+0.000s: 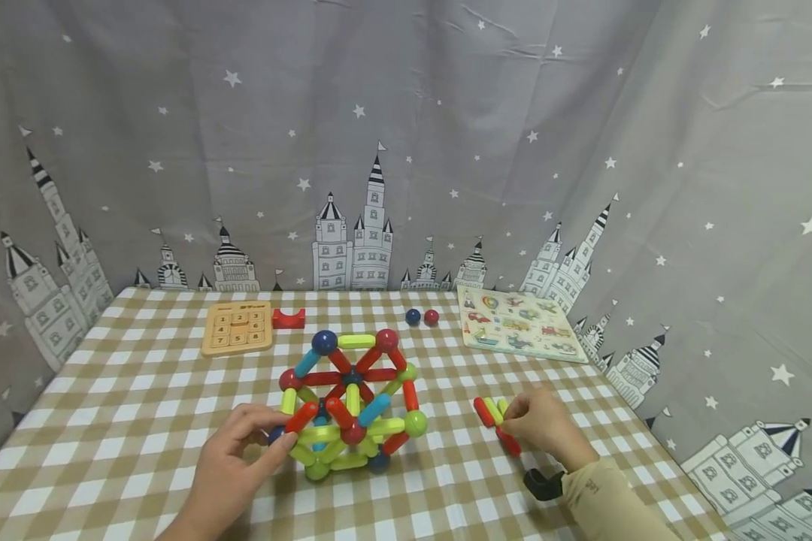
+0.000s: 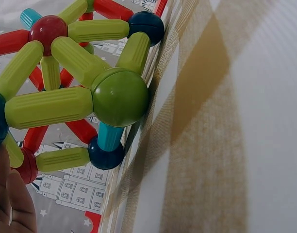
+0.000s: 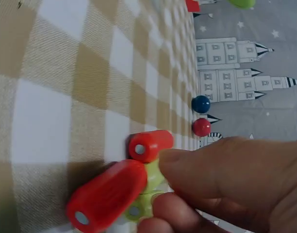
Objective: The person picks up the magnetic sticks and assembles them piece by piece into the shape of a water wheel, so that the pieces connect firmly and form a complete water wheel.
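Observation:
A frame of magnetic rods and balls [image 1: 356, 434] in red, yellow-green and blue stands on the table in the head view. My left hand [image 1: 233, 458] grips its left side, with thumb and index finger at a dark blue ball [image 1: 276, 434] and the lower end of a red rod [image 1: 301, 416]. To the right, my right hand [image 1: 544, 422] reaches down to a small group of loose rods. There, its fingertips are right at the yellow-green rods [image 3: 139, 208], beside two red rods [image 3: 108, 195]. I cannot tell whether they pinch one.
Behind the frame lie a wooden number puzzle [image 1: 237, 328], a red curved block [image 1: 289, 318], a blue ball [image 1: 413, 316] and a red ball [image 1: 431, 317]. A picture board [image 1: 521, 324] lies at the back right. Grey curtain [image 1: 446, 113] surrounds the checked tablecloth [image 1: 142, 421].

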The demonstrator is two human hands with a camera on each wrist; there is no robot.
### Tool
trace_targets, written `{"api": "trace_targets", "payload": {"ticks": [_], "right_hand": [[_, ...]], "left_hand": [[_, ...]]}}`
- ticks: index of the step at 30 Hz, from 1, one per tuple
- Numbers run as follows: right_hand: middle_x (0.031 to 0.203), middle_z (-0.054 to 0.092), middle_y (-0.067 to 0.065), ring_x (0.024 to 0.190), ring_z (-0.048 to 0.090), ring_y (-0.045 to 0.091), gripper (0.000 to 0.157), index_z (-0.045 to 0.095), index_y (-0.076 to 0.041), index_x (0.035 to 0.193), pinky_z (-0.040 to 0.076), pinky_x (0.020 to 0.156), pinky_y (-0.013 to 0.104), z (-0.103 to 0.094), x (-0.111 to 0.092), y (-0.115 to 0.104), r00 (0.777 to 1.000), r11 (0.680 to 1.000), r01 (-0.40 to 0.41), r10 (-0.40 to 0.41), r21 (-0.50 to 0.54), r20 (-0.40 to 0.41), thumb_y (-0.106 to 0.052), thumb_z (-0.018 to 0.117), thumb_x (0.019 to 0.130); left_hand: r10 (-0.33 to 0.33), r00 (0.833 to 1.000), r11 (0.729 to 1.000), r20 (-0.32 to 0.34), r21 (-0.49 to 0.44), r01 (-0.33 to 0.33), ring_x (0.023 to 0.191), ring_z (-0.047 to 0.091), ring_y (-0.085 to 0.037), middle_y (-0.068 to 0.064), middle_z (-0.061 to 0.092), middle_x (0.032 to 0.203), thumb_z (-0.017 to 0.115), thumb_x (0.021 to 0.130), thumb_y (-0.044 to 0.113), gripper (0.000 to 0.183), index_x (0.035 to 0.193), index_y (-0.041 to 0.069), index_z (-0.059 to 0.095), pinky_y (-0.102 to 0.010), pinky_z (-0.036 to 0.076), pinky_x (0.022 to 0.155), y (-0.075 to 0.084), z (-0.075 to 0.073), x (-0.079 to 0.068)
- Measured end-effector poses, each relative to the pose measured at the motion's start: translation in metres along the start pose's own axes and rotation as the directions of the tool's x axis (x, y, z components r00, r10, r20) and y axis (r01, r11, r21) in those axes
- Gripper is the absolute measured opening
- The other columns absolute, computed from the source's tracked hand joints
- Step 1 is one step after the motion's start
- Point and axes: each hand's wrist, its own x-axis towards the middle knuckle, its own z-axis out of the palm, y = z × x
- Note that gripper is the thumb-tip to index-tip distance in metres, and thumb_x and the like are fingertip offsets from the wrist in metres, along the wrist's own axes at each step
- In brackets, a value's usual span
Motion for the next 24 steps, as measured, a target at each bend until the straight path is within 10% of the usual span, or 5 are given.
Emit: {"api": "trace_targets", "payload": {"ticks": [13, 24], "right_hand": [[0.07, 0.057, 0.004, 0.062, 0.053, 0.017, 0.028, 0.058, -0.008, 0.073, 0.041, 0.055, 0.027, 0.019, 0.0, 0.005, 1.0, 1.0, -0.005, 0.006, -0.027, 0.029, 0.003, 0.084, 0.071], [0.063, 0.058, 0.001, 0.056, 0.058, 0.015, 0.019, 0.057, -0.005, 0.081, 0.042, 0.053, 0.026, -0.023, -0.015, -0.059, 0.925, 0.953, 0.294, -0.302, 0.066, 0.233, 0.007, 0.069, 0.072]], "left_hand": [[-0.012, 1.0, 1.0, 0.007, -0.003, 0.012, 0.09, 0.058, -0.007, 0.007, 0.063, 0.106, 0.081, 0.091, 0.015, 0.018, 0.105, 0.022, 0.073, -0.018, 0.054, 0.074, 0.0, -0.001, 0.0], [-0.015, 1.0, 0.999, 0.008, -0.028, 0.015, 0.09, 0.058, -0.008, 0.005, 0.063, 0.103, 0.08, 0.091, 0.013, 0.018, 0.106, 0.021, 0.073, -0.019, 0.055, 0.075, 0.001, -0.002, -0.001]]}}
